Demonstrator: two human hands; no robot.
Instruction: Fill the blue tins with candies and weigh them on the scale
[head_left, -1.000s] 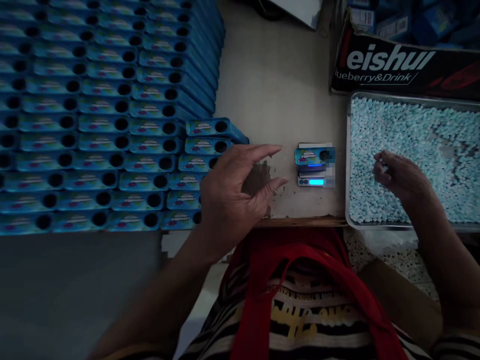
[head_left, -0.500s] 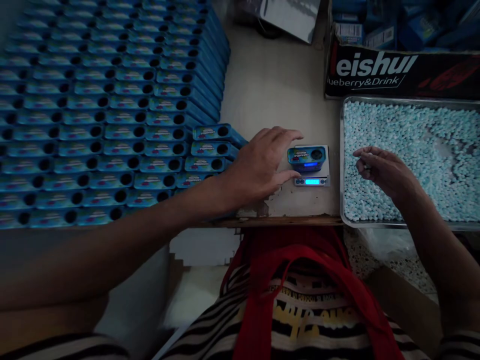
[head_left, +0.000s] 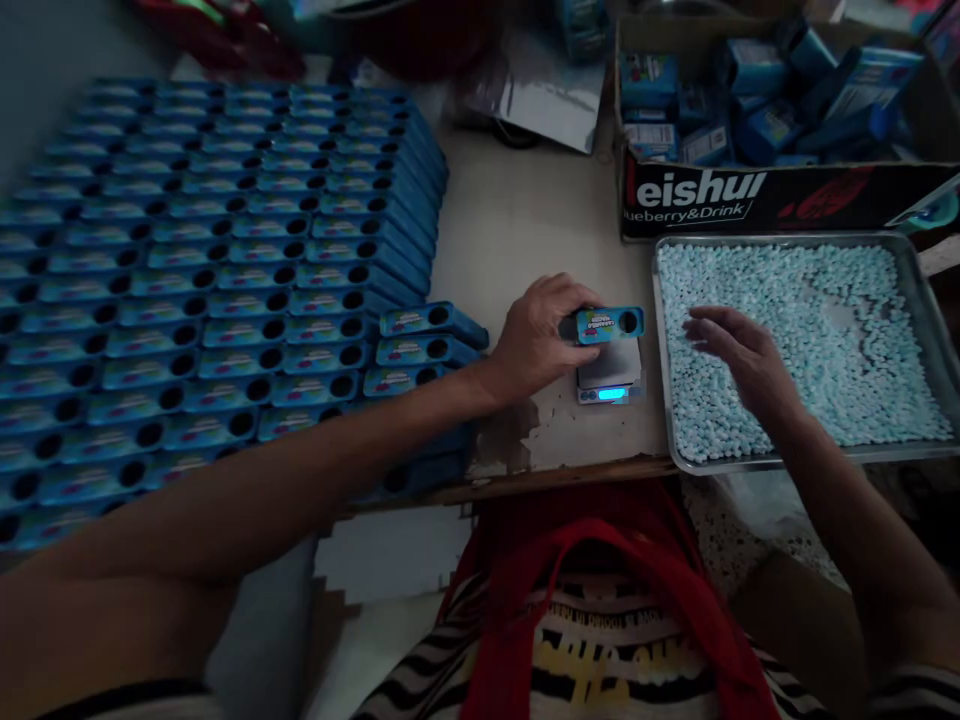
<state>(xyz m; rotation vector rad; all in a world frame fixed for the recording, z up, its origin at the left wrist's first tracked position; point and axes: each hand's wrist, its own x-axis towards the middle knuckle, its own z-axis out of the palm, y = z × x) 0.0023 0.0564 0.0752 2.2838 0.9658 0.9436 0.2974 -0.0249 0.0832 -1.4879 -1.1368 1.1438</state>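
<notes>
My left hand (head_left: 544,330) is closed on the end of a small blue candy box (head_left: 600,326), which has a dark round hole in its top. The box is held above a small digital scale (head_left: 600,372) with a lit blue display, whose plate now shows below it. Over the left part of a metal tray (head_left: 663,400), my right hand (head_left: 739,350) hovers with fingers stretched out and slightly apart. Nothing shows in its fingers. Pale blue and white candies (head_left: 847,400) cover most of the tray.
Rows of blue boxes (head_left: 247,330) stand packed on the left, holes up. Several loose ones (head_left: 420,350) lean at their right edge. A black carton (head_left: 810,195) of jumbled blue boxes sits behind the tray. The wooden table edge (head_left: 570,474) runs along my front.
My left hand has gripped the blue box and lifted it off the scale. My right hand has loosened from a pinch on a few candies. The view has tilted up.
</notes>
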